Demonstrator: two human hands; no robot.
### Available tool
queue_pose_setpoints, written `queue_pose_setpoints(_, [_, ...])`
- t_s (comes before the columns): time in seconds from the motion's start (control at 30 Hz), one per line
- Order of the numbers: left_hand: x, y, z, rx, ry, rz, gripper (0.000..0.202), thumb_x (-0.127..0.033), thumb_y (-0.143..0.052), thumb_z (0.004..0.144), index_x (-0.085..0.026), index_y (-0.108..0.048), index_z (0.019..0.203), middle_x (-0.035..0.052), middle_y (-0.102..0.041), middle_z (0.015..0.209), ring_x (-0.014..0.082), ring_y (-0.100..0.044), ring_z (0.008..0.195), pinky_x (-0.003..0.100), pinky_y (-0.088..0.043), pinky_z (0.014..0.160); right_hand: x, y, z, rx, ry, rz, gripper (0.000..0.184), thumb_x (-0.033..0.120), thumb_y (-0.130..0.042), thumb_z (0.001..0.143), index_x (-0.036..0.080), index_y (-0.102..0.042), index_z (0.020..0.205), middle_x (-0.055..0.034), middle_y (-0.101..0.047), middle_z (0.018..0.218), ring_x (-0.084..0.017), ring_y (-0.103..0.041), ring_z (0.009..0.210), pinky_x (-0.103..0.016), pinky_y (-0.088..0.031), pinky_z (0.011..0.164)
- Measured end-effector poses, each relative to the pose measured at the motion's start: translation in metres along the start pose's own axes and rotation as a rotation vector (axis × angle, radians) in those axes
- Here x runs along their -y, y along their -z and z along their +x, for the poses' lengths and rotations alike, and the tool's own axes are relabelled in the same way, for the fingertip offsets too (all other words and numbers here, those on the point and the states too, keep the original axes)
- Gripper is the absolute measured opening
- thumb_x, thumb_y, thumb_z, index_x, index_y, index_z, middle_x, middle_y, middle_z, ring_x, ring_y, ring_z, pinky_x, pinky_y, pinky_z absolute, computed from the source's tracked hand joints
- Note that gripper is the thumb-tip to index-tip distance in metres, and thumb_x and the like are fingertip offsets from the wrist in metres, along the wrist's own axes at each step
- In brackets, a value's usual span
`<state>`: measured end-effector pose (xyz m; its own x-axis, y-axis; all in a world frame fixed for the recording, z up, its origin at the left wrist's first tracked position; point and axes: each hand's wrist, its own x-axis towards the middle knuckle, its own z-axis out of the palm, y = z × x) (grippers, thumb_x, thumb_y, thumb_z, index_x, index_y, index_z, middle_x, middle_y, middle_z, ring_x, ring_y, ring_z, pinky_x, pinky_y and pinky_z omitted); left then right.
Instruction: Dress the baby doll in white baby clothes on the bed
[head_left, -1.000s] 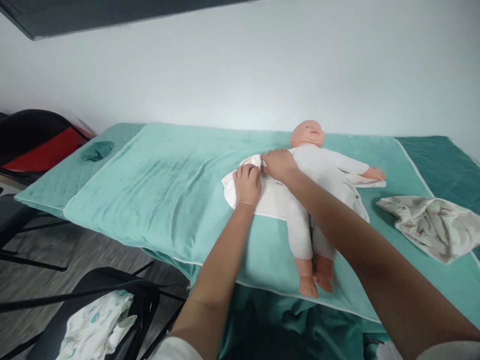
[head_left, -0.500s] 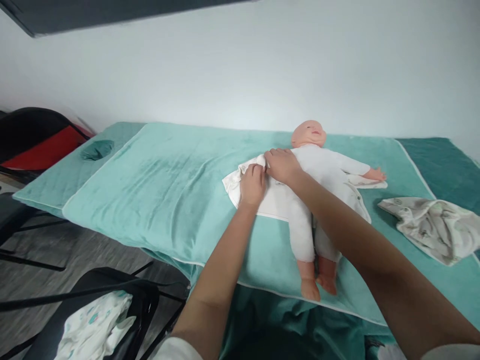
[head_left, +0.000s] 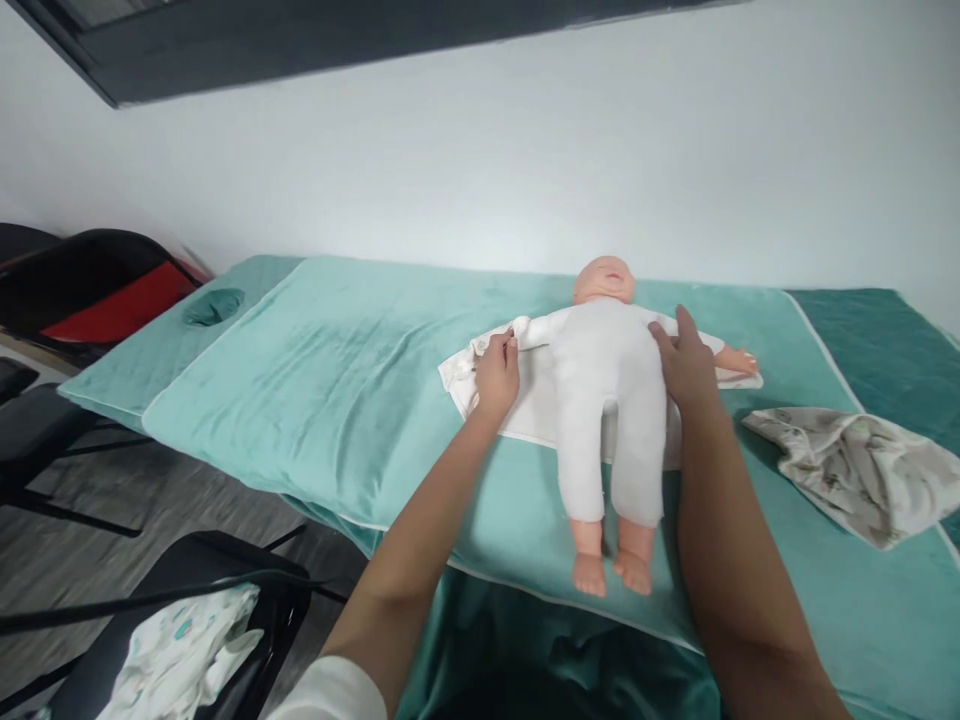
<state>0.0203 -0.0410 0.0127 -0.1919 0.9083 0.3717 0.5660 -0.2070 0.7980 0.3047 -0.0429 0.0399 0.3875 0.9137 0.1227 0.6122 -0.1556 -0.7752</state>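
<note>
A baby doll with a white cloth body lies face up, its feet towards me. Under it is a spread white baby shirt, patterned at the sleeve. My left hand pinches the bunched shirt sleeve at the end of the doll's arm on the left; the doll's hand there is hidden. My right hand rests at the doll's right-hand side near the armpit, thumb and fingers apart. Beyond it, the doll's other arm reaches out over the shirt's other sleeve, its hand bare.
The doll lies on a massage bed with a light green cover; a face hole is at its left end. A crumpled patterned garment lies on the right. Below left, a black chair holds a printed white cloth. A wall rises behind.
My right hand has moved from the sleeve on the left across to the doll's right-hand side. The front flap that lay to the right no longer shows there. My left hand stays at the sleeve.
</note>
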Motion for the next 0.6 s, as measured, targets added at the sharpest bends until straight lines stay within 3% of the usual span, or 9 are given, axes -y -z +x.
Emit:
queue_pose_setpoints(0.07, [-0.007,-0.002,0.005,0.004,0.059,-0.057,0.021,-0.036,-0.039,0.105,-0.024,-0.055,0.097,0.0048,-0.071,0.102,0.0205,-0.066,0.099,0.034,-0.048,0.091,0.004,-0.006,0.001,0.064,0.019,0.193,0.078,0.057,-0.055,0.092,0.018,-0.041,0.158,-0.0180,-0.049,0.158,-0.033,-0.043,0.149,-0.048,-0.030,0.124])
queue_pose_setpoints(0.13, [-0.013,-0.006,0.014,-0.001,0.107,-0.110,0.022,-0.036,-0.040,0.105,-0.024,-0.051,0.090,0.0010,-0.064,0.087,0.0179,-0.061,0.086,0.031,-0.047,0.083,0.008,-0.013,0.000,0.119,-0.008,0.398,0.078,0.056,-0.059,0.090,0.019,-0.043,0.157,-0.0131,-0.037,0.167,-0.029,-0.037,0.154,-0.041,-0.029,0.126])
queue_pose_setpoints(0.27, [-0.029,-0.015,0.039,-0.012,0.111,-0.194,0.022,-0.029,-0.043,0.103,-0.023,-0.044,0.083,-0.0016,-0.055,0.082,0.0143,-0.054,0.083,0.027,-0.044,0.082,0.017,-0.029,-0.010,0.266,-0.054,0.718,0.093,0.055,-0.065,0.084,0.023,-0.028,0.162,-0.0101,-0.042,0.164,-0.028,-0.051,0.144,-0.041,-0.049,0.115])
queue_pose_setpoints(0.43, [-0.053,-0.015,0.065,0.038,0.079,-0.185,0.026,-0.027,-0.043,0.103,-0.022,-0.043,0.078,-0.0016,-0.051,0.079,0.0144,-0.052,0.080,0.027,-0.043,0.079,0.025,-0.048,-0.024,0.344,-0.044,0.736,0.106,0.060,-0.065,0.083,0.028,-0.007,0.166,-0.0130,-0.039,0.164,-0.025,-0.050,0.145,-0.039,-0.053,0.110])
queue_pose_setpoints(0.6, [-0.082,0.001,0.069,0.244,0.066,0.043,0.028,-0.023,-0.051,0.098,-0.022,-0.043,0.071,-0.0006,-0.052,0.072,0.0164,-0.050,0.073,0.032,-0.043,0.078,0.022,-0.053,-0.022,0.350,-0.101,0.765,0.111,0.059,-0.070,0.080,0.031,-0.003,0.165,-0.0151,-0.031,0.167,-0.024,-0.049,0.145,-0.042,-0.051,0.113])
